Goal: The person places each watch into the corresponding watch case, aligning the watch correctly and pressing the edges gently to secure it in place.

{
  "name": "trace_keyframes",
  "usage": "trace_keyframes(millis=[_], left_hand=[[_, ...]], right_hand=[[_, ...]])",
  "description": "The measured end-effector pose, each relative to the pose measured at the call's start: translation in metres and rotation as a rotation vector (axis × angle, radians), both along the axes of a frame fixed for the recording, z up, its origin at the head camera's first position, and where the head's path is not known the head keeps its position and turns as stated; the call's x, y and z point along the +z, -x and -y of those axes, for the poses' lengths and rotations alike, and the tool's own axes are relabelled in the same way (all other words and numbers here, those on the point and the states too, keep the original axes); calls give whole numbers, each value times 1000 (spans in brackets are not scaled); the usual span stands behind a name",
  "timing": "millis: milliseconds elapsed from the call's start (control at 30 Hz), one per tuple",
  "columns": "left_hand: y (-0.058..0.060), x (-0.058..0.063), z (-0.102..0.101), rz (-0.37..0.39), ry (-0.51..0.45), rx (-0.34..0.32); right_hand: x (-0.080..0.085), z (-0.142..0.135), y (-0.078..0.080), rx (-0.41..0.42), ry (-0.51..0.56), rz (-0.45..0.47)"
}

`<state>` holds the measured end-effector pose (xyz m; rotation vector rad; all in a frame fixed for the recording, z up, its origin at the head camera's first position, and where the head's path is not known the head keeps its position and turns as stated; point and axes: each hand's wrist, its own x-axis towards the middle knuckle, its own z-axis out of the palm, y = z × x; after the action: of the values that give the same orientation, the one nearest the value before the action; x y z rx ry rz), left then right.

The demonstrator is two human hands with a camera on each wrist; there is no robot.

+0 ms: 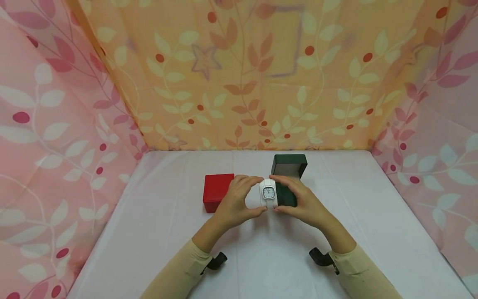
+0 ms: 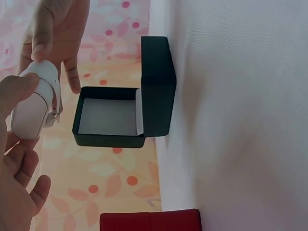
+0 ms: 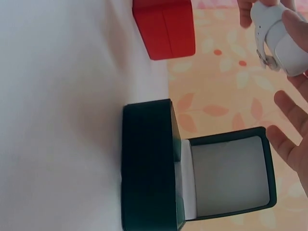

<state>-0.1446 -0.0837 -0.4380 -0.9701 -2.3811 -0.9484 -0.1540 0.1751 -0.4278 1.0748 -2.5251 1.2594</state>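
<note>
A white wristwatch with a square-cornered dial is strapped round a white watch cushion. Both hands hold the cushion up in front of the boxes, dial toward the head camera. My left hand pinches its left end between thumb and fingers. At the opposite end, the thumb and fingers of my right hand grip it. The strap's buckle shows on the underside in the right wrist view. Behind the right hand stands a dark green watch box, lid raised and pale lining showing.
A closed red box sits on the white-covered table, just behind the left hand. Patterned cloth walls enclose the table at the back and both sides. Black wrist cameras stick out from the sleeves.
</note>
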Motion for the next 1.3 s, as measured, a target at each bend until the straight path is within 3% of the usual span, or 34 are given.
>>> trace_keyframes(millis=[633, 867, 1300], left_hand=[[-1, -5, -8, 129, -97, 41], [6, -10, -26, 216, -127, 36], [33, -15, -61, 287, -58, 41]], right_hand=[[1, -7, 11, 13, 7, -96], [-5, -24, 18, 15, 60, -18], [-15, -58, 31, -98, -23, 55]])
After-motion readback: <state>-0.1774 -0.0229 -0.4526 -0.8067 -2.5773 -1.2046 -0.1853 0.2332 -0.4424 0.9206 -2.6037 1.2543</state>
